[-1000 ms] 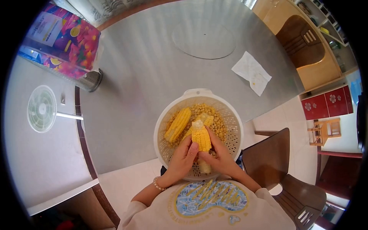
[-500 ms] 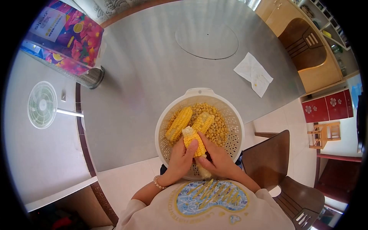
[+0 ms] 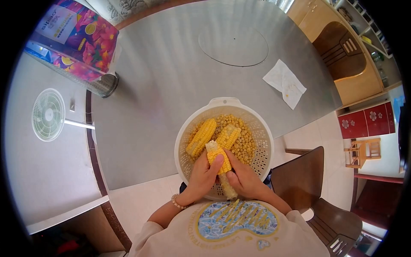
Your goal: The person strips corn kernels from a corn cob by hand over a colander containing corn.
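Over a white colander (image 3: 267,162), my left hand (image 3: 204,172) and my right hand (image 3: 246,176) are both closed round one corn cob (image 3: 218,155). Yellow kernels cover its upper part. Below my fingers a pale, stripped length of cob (image 3: 227,187) points toward my shirt and looks like the same cob's lower end. My left thumb lies along the kernels; my right thumb is beside the cob lower down. In the colander lie loose kernels (image 3: 245,145), a cob full of kernels (image 3: 202,136) and a shorter, partly stripped cob (image 3: 228,136).
The colander is at the near edge of a grey table (image 3: 154,98). A crumpled white tissue (image 3: 286,84) lies at the right. At the far left stands a wire-mesh basket (image 3: 105,87) with a flowery package (image 3: 81,38). A brown chair (image 3: 299,175) is close on my right.
My right thumb and fingers have shifted a little on the cob, and more of its pale lower length shows between my hands. The view has moved slightly.
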`<state>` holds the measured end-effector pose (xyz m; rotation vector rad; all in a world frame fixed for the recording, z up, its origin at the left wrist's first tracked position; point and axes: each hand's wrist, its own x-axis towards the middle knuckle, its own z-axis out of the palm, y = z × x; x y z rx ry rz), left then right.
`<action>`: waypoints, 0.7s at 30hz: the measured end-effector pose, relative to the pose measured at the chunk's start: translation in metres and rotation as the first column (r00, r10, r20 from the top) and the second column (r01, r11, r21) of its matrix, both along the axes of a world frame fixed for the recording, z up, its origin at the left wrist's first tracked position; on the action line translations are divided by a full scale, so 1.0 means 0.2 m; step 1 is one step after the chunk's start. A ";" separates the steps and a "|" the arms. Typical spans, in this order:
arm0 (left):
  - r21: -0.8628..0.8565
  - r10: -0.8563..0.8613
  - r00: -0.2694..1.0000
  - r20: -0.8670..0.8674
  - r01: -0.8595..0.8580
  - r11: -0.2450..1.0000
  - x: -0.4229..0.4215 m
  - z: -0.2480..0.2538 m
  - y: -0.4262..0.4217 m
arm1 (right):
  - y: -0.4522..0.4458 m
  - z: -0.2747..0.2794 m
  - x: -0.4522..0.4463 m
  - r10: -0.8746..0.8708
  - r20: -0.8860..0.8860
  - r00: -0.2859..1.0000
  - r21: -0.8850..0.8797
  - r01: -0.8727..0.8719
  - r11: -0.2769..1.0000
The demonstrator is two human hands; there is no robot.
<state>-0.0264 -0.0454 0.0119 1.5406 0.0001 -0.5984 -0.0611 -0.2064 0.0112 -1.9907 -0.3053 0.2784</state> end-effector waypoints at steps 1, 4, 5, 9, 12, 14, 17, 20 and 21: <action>0.000 0.000 1.000 0.000 0.000 1.000 0.00 0.00 0.00 | 0.00 0.00 0.00 -0.002 -0.004 1.000 0.012 0.002 1.000; -0.033 0.020 1.000 -0.008 -0.020 0.999 0.00 0.01 -0.01 | 0.00 0.00 0.00 -0.007 0.016 1.000 0.033 0.007 0.999; -0.042 0.020 1.000 -0.012 -0.021 0.999 0.00 0.00 -0.01 | 0.00 0.01 0.00 -0.010 0.039 0.999 0.044 0.008 0.999; -0.074 0.050 0.999 0.015 -0.049 0.996 -0.01 -0.04 0.00 | -0.01 -0.04 0.00 -0.070 0.105 0.992 0.033 0.067 0.997; -0.063 0.043 0.998 -0.052 -0.046 0.997 -0.01 -0.04 0.00 | -0.06 -0.04 0.01 -0.094 -0.358 0.929 0.212 0.179 0.961; -0.105 0.099 0.994 -0.042 -0.103 0.989 -0.01 -0.09 -0.01 | -0.04 -0.02 0.00 -0.083 -0.368 0.926 0.429 0.248 0.869; -0.116 0.161 0.986 0.040 -0.155 0.981 -0.01 -0.12 -0.02 | -0.01 -0.06 0.00 -0.147 -0.110 0.983 0.370 0.178 0.912; -0.080 0.141 0.987 0.077 -0.135 0.988 -0.01 -0.08 -0.01 | 0.00 0.01 0.01 -0.155 -0.084 0.984 0.223 0.170 0.960; -0.073 0.121 0.992 0.040 -0.118 0.990 -0.01 -0.05 -0.01 | 0.00 0.01 0.01 -0.155 -0.085 0.984 0.222 0.170 0.960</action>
